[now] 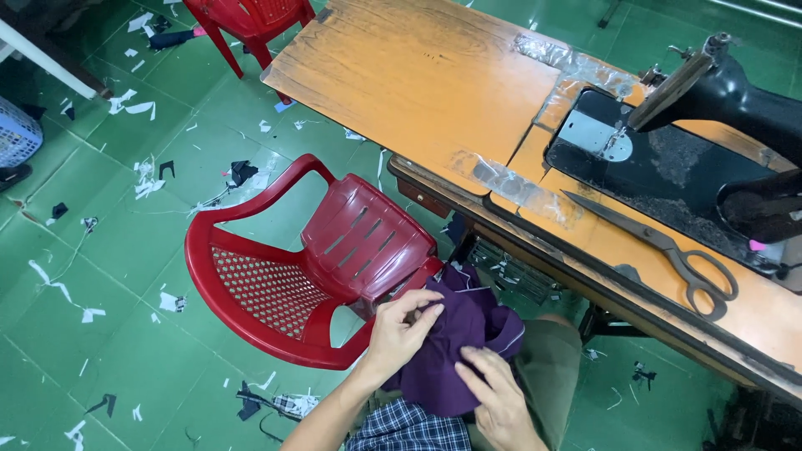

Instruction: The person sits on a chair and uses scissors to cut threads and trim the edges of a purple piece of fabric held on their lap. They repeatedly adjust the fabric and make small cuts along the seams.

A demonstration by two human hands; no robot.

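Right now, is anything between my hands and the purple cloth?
No. The left hand pinches the purple cloth at its top edge, and the right hand rests its fingers on it. Nothing visible lies between.

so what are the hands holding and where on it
Purple fabric on the lap: left hand pinches its upper edge, right hand presses flat on its lower part.
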